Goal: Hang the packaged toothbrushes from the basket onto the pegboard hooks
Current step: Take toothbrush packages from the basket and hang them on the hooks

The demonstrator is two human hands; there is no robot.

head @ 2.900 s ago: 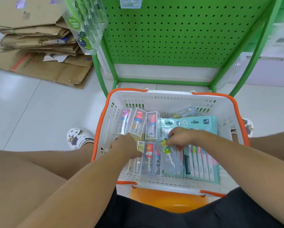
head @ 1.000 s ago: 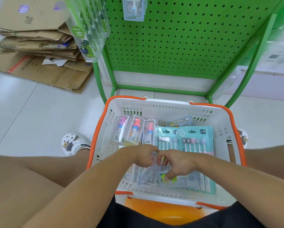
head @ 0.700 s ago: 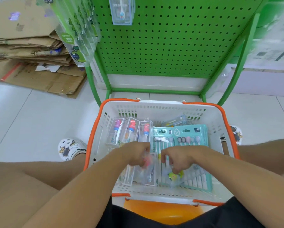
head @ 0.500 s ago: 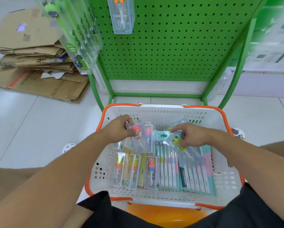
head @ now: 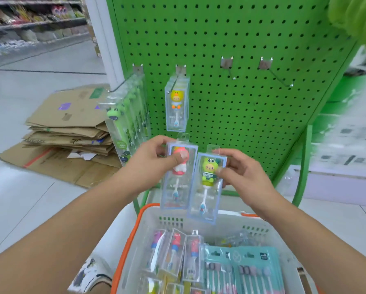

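Fingers of the left hand (head: 150, 161) curl around a clear pack with a pink toothbrush (head: 178, 177); the right hand (head: 241, 172) pinches a green-character pack (head: 207, 185). Both packs hang upright, side by side, above the basket (head: 135, 230), below the pegboard (head: 230, 113) hooks.

The left hand (head: 151, 161) grips a clear pack with a pink character toothbrush (head: 178, 177), thumb across its front. The right hand (head: 242, 171) pinches a pack with a green frog toothbrush (head: 207, 184) just beside it, the two packs side by side above the white basket (head: 135, 236) with its orange rim. Behind them stands the green pegboard (head: 241, 102). A yellow duck toothbrush pack (head: 176, 107) hangs on one hook, a row of green packs (head: 128, 122) on the hook to its left, and two bare hooks (head: 277, 76) jut out to the right. More packs (head: 173, 253) lie in the basket. Flattened cardboard (head: 67, 134) is piled on the floor.
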